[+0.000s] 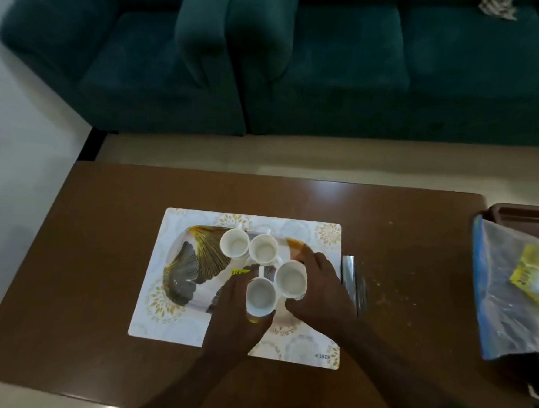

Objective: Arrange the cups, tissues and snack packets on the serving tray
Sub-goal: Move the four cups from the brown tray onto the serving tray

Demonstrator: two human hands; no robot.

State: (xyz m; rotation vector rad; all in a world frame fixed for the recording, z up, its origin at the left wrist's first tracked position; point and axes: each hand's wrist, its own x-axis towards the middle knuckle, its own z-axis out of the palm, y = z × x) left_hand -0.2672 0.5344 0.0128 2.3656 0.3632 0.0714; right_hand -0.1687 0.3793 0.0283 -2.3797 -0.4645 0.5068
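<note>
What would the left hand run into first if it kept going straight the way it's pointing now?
The left hand points away from the person, up the tray. It already touches the near cup. Straight on, it would probably meet the yellow packet first, then the far-left cup, though depth is unclear.

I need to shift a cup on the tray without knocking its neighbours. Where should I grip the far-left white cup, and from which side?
Take the far-left white cup by its body from the left, where the tray lies bare. It stands upright, mouth up. Its right side nearly touches the next cup, and its handle seems to point away, at the far rim, so reaching it would be awkward.
</note>
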